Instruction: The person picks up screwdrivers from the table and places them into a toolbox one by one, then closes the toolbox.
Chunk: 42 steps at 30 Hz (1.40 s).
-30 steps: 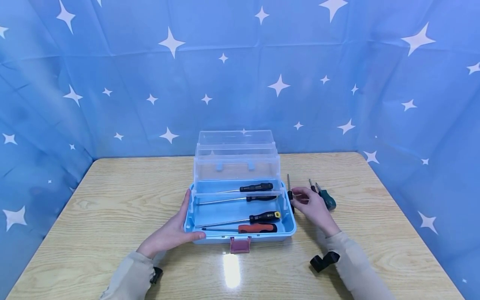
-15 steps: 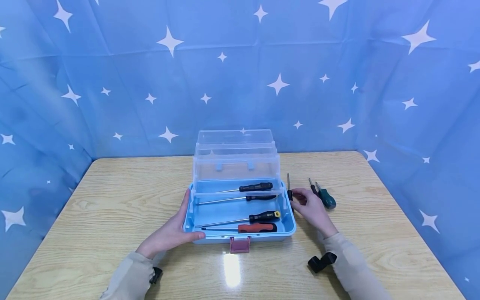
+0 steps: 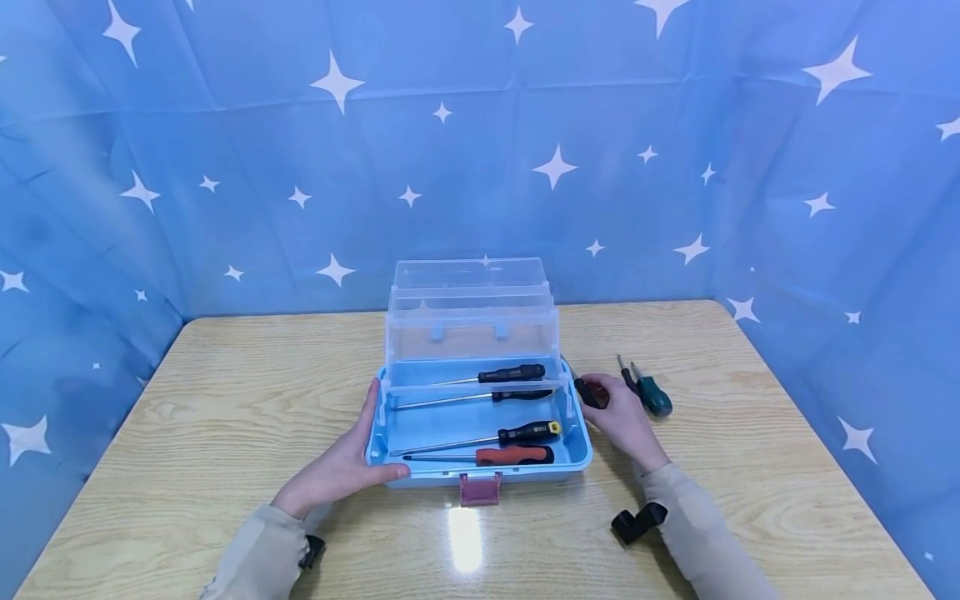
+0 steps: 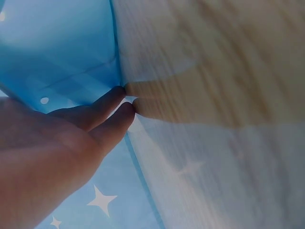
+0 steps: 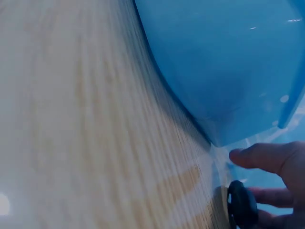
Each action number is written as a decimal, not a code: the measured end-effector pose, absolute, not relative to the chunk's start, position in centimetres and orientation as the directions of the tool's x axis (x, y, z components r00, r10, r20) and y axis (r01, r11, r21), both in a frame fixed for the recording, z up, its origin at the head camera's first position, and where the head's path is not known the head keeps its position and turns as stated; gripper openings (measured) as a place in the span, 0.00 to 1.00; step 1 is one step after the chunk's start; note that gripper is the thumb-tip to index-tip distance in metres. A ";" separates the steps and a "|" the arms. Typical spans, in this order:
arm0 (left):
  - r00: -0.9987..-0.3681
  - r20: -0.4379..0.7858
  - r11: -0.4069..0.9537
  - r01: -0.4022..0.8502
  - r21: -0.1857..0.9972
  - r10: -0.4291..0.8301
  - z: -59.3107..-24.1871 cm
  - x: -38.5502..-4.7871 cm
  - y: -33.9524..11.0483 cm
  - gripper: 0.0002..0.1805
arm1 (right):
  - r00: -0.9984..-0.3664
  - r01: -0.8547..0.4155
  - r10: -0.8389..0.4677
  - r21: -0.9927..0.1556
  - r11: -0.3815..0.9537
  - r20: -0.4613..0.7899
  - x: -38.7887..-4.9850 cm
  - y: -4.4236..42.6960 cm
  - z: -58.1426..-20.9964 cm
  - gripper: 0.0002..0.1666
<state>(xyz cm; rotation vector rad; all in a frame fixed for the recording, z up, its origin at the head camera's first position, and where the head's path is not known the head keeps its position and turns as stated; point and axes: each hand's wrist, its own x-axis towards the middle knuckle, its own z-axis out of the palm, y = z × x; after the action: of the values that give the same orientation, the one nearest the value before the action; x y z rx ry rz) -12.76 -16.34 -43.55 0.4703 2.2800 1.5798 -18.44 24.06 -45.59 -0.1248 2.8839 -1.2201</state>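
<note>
In the head view my left hand (image 3: 333, 469) lies against the left front corner of the blue toolbox (image 3: 480, 477), thumb along the front rim, fingers extended up the left side. The left wrist view shows two fairly straight fingers (image 4: 119, 109) of it with their tips at the tabletop. Beside the box's right wall, my right hand (image 3: 624, 421) holds a black-handled screwdriver (image 3: 587, 394), tilted with its tip end towards the box. The right wrist view has the dark handle (image 5: 242, 205) against the fingers, the thumb apart from it.
The toolbox's clear lid (image 3: 474, 333) stands raised at the back. Inside lie several screwdrivers, one with a red handle (image 3: 513, 455). Right of my right hand are a green-handled screwdriver (image 3: 654, 397) and a smaller dark one (image 3: 628, 380). Behind the table hangs a starry blue cloth (image 3: 480, 167).
The screwdriver at my right hand, which pointed straight away along the box, now slants with its tip turned left. My right hand has shifted slightly left; my left hand stays in place.
</note>
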 end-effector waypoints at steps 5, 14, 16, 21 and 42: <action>-0.892 -0.073 0.323 0.084 0.943 0.445 -43.6 -12.8 -16.3 0.67 | -0.997 -0.079 -0.069 -0.712 0.698 0.043 -18.5 24.1 -45.6 0.25; -0.890 -0.065 0.313 0.090 0.946 0.451 -43.6 -12.8 -16.3 0.67 | -0.993 -0.108 -0.040 -0.712 0.694 0.112 -18.7 24.4 -45.9 0.18; -0.890 -0.063 0.312 0.091 0.946 0.451 -43.6 -12.8 -16.3 0.67 | -0.993 -0.106 -0.034 -0.716 0.690 0.115 -18.8 24.5 -45.9 0.17; -0.892 -0.079 0.330 0.082 0.940 0.444 -43.5 -12.7 -16.3 0.67 | -0.992 -0.104 -0.023 -0.718 0.688 0.122 -18.8 24.6 -45.9 0.17; -0.891 -0.091 0.347 0.078 0.935 0.445 -43.4 -12.7 -16.4 0.67 | -0.988 -0.092 0.033 -0.743 0.662 0.151 -18.6 24.9 -45.7 0.16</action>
<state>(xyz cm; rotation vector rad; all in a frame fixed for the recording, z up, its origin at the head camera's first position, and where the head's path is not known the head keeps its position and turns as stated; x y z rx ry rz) -12.71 -16.38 -43.44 0.4629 2.2854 1.5587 -18.58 24.86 -45.74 -0.0536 3.0006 -1.3556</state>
